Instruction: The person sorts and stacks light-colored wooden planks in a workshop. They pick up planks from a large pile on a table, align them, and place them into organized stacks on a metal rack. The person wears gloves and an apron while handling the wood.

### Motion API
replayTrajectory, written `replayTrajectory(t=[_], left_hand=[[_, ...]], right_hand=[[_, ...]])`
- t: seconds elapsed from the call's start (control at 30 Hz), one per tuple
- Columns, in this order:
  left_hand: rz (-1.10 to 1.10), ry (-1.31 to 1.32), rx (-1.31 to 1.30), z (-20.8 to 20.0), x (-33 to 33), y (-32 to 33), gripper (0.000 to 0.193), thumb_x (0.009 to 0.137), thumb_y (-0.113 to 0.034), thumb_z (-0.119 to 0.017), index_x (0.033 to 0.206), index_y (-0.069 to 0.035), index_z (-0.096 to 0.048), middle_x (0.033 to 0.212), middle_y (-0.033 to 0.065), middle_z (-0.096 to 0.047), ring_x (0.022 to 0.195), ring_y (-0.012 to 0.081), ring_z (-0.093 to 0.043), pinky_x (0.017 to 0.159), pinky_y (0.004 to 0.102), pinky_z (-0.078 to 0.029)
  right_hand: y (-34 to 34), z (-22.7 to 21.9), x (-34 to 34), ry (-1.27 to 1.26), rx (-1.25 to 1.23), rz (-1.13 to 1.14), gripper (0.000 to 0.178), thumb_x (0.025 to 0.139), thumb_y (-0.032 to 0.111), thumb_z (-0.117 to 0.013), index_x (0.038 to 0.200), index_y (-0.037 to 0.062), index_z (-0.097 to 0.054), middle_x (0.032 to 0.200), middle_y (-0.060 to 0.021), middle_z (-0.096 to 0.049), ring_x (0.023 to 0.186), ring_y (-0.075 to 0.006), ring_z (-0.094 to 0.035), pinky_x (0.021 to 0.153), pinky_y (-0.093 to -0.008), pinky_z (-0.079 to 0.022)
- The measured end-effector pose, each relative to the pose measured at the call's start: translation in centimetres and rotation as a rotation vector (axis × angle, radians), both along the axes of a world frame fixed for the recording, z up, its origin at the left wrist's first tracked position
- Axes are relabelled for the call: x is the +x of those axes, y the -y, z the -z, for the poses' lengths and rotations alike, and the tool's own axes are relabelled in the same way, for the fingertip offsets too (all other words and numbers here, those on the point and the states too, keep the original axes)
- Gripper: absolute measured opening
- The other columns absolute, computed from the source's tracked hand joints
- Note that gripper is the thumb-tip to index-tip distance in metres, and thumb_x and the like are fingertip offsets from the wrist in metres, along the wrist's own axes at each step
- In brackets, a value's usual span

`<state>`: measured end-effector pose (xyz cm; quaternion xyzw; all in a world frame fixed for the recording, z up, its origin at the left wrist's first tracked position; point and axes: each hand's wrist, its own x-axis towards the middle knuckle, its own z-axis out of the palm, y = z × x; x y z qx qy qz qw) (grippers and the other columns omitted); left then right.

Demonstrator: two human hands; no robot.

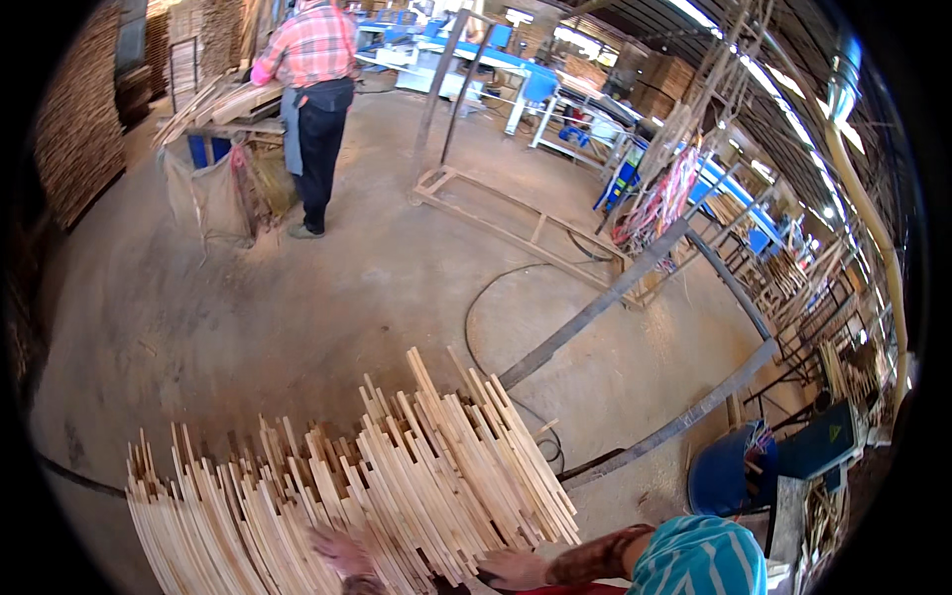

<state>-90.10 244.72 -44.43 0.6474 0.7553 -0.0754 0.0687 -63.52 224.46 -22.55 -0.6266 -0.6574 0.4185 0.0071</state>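
A broad layer of long, thin wooden strips [397, 486] lies side by side in front of me, their far ends uneven. My left hand [344, 552] rests on top of the strips, somewhat blurred, with its fingers stretched out. Farther right, my right hand [516, 569] lies against the near ends of the strips, its fingers extended to the left and held around nothing that I can see. A plaid sleeve [595, 555] covers that forearm, and teal striped cloth [699, 557] shows beside it. The lower edge cuts off the near side of the strips.
A metal frame [595, 322] stands beyond the strips to the right, with a cable [474, 317] on the floor. A blue bin [719, 471] is at right. A person in a plaid shirt [312, 50] stands by a wood-laden bench [233, 104], near a sack [208, 193].
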Motion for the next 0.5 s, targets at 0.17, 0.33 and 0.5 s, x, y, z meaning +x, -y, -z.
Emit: replayTrajectory(t=[0.17,0.33,0.5], left_hand=[[0.170,0.024,-0.456,-13.7,8.0,3.3,0.085,0.099,-0.057,-0.042,0.161,-0.004,-0.018,0.164,0.0263,-0.021,0.152,0.0450,-0.018,0.123,0.0599,-0.011],[0.195,-0.097,-0.651,-21.8,10.4,1.6,0.089,0.096,-0.057,-0.049,0.161,-0.004,-0.019,0.163,0.0260,-0.023,0.151,0.0425,-0.024,0.122,0.0559,-0.019],[0.108,0.444,-0.551,-17.5,4.4,-2.9,0.086,0.091,-0.047,-0.065,0.155,-0.001,-0.030,0.150,0.0279,-0.044,0.137,0.0380,-0.047,0.111,0.0460,-0.039]], right_hand=[[16.6,1.0,4.8,0.431,-0.262,0.373,0.061,0.093,0.060,-0.051,0.112,0.0054,-0.069,0.112,-0.0225,-0.068,0.101,-0.0448,-0.065,0.087,-0.0525,-0.053],[25.6,-0.3,2.3,0.294,-0.396,0.545,0.057,0.092,0.056,-0.053,0.113,0.0068,-0.070,0.110,-0.0211,-0.070,0.102,-0.0424,-0.066,0.090,-0.0512,-0.053],[23.5,-4.9,0.4,0.008,-0.459,0.647,0.055,0.093,0.052,-0.054,0.123,0.0088,-0.069,0.125,-0.0231,-0.066,0.117,-0.0361,-0.064,0.099,-0.0446,-0.050]])
